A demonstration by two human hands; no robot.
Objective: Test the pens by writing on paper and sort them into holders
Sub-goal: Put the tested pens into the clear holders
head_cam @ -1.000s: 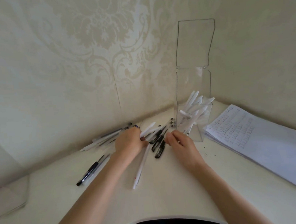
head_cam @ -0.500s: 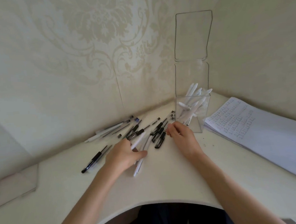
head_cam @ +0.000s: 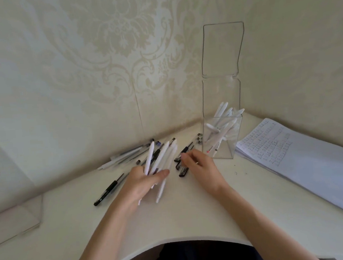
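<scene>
On a cream desk with a curved front edge (head_cam: 193,219), the left hand (head_cam: 143,180) grips a fanned bundle of white plastic pens (head_cam: 160,157). Just beside it, the right hand (head_cam: 199,166) curls its fingers over loose black pens (head_cam: 182,170) lying on the desk (whether it grips one is unclear). Farther back stands a clear square plastic holder (head_cam: 218,149) with white pens inside. A stack of written-on white paper (head_cam: 310,160) lies to its right.
</scene>
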